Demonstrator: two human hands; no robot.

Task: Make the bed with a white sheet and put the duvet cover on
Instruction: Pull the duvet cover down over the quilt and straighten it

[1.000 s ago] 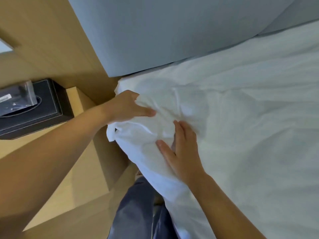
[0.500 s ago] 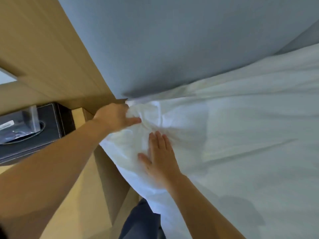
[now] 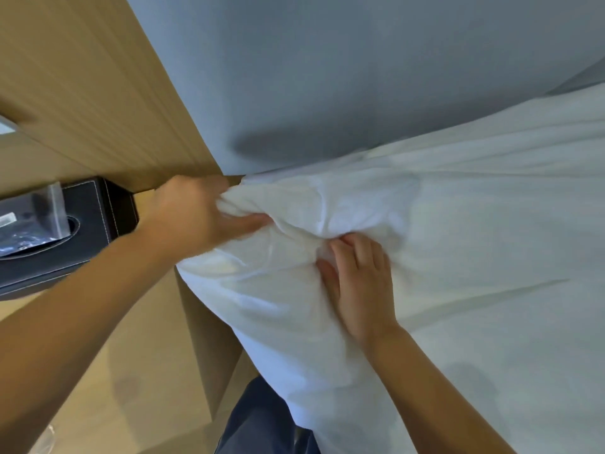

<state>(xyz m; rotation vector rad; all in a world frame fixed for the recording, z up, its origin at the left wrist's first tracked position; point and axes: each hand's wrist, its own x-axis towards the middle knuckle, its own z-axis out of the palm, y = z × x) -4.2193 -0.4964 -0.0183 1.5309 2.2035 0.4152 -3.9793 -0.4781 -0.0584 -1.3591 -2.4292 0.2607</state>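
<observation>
White cotton fills the right half of the frame: the white sheet [image 3: 474,257] lies over the bed [image 3: 281,365], creased and bunched at its upper-left corner. Our left hand [image 3: 193,217] grips that bunched corner, the thumb laid across the top of the cloth and the fingers curled out of sight beneath it. Our right hand [image 3: 357,283], just beside it toward the centre, digs bent fingers into a fold with the thumb pressed to the cloth, holding a pinch of the sheet.

Close around the corner things crowd in. A padded grey-blue headboard [image 3: 327,77] rises across the upper centre and right, hard against the sheet's far edge, with a dark shadow where they meet. Left of it a pale wooden wall panel [image 3: 82,93] with fine grain runs to the upper left. Below that, a light wood bedside counter [image 3: 140,339] stands right beside the bed, and the sheet bulges out over the bed's edge above the counter's side. On the counter at the left edge sits a black stitched tissue box [image 3: 95,224] with a clear plastic bag [image 3: 32,217] lying across its top; we cannot make out what the bag holds. Our left forearm passes in front of the box. At the bottom centre, blue trousers [image 3: 262,421] show between counter and bed.
</observation>
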